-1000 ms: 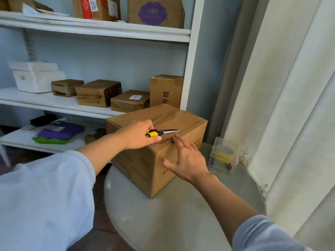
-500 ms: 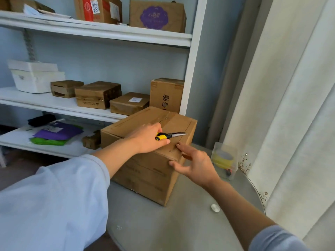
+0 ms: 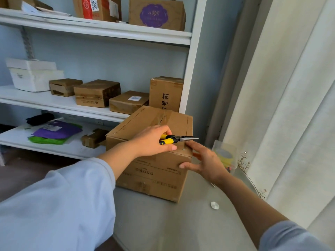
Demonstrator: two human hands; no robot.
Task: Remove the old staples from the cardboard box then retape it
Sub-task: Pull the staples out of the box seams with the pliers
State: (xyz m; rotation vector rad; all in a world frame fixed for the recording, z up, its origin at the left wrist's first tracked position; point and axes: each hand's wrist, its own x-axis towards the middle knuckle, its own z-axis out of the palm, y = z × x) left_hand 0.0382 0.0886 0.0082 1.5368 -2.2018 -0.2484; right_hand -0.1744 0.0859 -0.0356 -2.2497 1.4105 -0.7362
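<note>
So the cardboard box point(image 3: 150, 160) sits on the round table point(image 3: 181, 223), right by the shelves. Left hand point(image 3: 154, 140) grips yellow-handled pliers point(image 3: 176, 139), nose over the box's top right edge. Right hand point(image 3: 206, 163) is relaxed, fingers spread on the box's corner. Looks like a staple point(image 3: 183, 149) by the tip, hard to tell.

L hand point(image 3: 152, 142) grips yellow-handled pliers point(image 3: 174, 139), tips pointing 3 o'clock over cardboard box point(image 3: 154, 171) on table point(image 3: 181, 223). R hand point(image 3: 204, 163) at box's 3 o'clock corner, fingers spread, touching it.
</note>
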